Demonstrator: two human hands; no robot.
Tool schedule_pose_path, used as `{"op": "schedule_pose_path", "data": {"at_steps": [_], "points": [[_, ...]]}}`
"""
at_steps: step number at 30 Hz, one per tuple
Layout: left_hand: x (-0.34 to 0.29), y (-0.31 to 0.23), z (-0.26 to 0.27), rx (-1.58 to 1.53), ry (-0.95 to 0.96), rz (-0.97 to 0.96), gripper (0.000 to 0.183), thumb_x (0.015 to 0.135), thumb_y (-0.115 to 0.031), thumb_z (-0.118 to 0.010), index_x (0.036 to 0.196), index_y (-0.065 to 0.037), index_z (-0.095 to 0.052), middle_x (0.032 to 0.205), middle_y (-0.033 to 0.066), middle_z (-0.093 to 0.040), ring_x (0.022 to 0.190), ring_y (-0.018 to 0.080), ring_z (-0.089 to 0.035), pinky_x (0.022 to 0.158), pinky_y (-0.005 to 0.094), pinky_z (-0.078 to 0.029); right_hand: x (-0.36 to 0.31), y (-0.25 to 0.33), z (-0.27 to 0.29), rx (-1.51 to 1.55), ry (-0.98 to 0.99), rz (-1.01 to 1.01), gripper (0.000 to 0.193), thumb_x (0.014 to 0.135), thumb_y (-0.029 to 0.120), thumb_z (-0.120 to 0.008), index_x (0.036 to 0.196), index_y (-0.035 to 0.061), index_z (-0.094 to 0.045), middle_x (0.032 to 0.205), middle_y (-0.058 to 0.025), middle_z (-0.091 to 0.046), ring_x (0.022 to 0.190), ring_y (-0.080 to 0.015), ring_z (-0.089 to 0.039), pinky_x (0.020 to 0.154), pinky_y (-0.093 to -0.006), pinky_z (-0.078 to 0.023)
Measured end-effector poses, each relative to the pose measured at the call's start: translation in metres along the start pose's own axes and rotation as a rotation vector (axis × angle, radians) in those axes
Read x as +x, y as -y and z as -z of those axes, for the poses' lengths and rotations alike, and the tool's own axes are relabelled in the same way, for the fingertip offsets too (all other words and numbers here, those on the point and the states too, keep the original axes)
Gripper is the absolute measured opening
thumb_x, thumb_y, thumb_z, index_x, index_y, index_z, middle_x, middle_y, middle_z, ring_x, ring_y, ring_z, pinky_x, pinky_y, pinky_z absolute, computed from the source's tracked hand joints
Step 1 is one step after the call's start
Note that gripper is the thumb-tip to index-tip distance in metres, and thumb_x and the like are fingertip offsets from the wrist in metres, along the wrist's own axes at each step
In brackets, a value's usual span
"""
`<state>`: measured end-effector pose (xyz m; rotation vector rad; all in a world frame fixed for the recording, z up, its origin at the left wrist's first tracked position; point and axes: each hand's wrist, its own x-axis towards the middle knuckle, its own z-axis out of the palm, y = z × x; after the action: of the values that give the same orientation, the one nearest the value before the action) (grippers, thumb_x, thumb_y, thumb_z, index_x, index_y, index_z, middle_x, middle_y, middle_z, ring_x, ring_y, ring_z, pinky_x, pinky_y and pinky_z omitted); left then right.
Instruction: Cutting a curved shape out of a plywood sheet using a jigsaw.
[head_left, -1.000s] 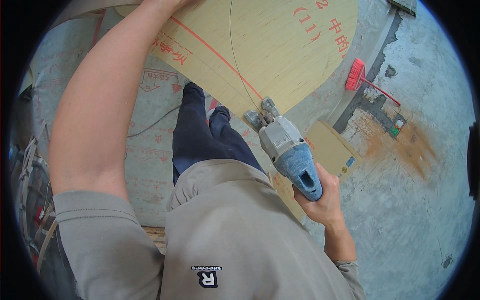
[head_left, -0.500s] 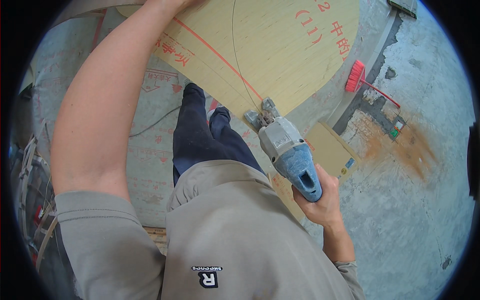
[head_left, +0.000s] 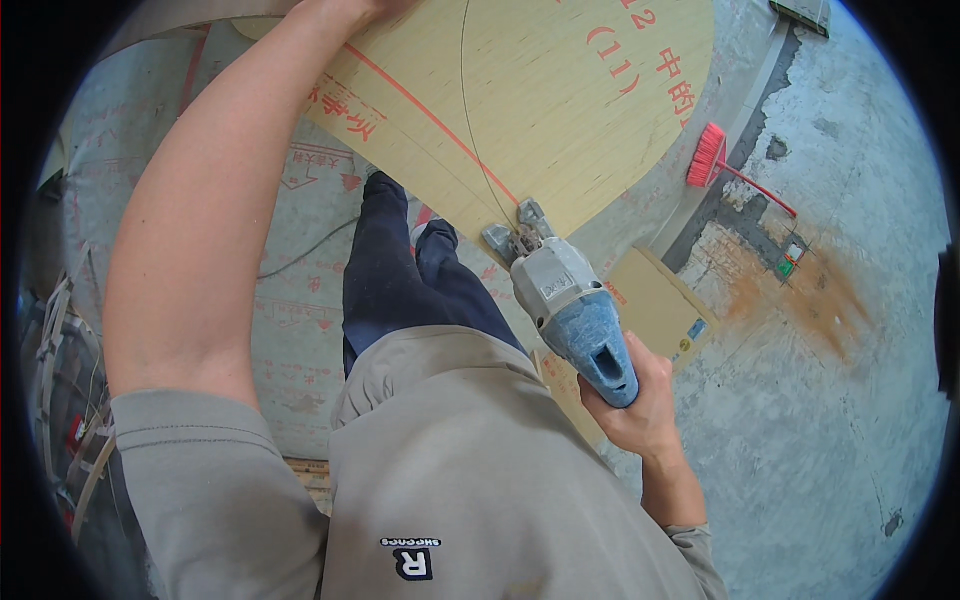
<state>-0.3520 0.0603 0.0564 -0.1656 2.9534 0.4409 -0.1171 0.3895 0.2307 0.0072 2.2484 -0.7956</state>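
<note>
Head view: right hand [head_left: 640, 398] holding a tapered blue-and-grey power tool [head_left: 570, 305].
It overlaps a yellow red-printed sheet [head_left: 560, 130] near one corner; left hand [head_left: 380, 7] over the sheet, grip I can't tell.

Soft even light, faint shadows, sharp centre, bent edges (corners black)

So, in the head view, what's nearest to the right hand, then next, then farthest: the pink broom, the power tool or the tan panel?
1. Power tool: held in the right hand.
2. Tan panel: just up-picture from the hand.
3. Pink broom: farther up, toward the right.
</note>
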Motion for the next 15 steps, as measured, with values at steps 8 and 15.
{"op": "schedule_pose_path", "data": {"at_steps": [8,15], "points": [[-0.0023,-0.0015,0.0036,-0.006,0.011,0.007,0.064,0.108,-0.048,-0.042,0.167,-0.025,-0.036,0.176,0.0067,-0.029,0.164,0.0304,-0.022,0.131,0.0654,-0.008,0.0,0.0012,0.0008,-0.002,0.009,-0.005,0.022,0.077,0.0,-0.077,0.094,0.0014,-0.064,0.081,-0.0122,-0.066,0.068,-0.0262,-0.065,0.07,-0.0336,-0.053],[-0.0016,0.0012,0.0018,-0.012,0.008,-0.003,0.065,0.108,-0.05,-0.043,0.167,-0.026,-0.035,0.176,0.0067,-0.03,0.164,0.0306,-0.022,0.13,0.0665,-0.008,0.0,0.0007,0.0,-0.017,0.022,-0.014,0.029,0.074,0.006,-0.078,0.099,0.0026,-0.062,0.084,-0.0197,-0.067,0.077,-0.0424,-0.07,0.071,-0.0418,-0.055]]}}
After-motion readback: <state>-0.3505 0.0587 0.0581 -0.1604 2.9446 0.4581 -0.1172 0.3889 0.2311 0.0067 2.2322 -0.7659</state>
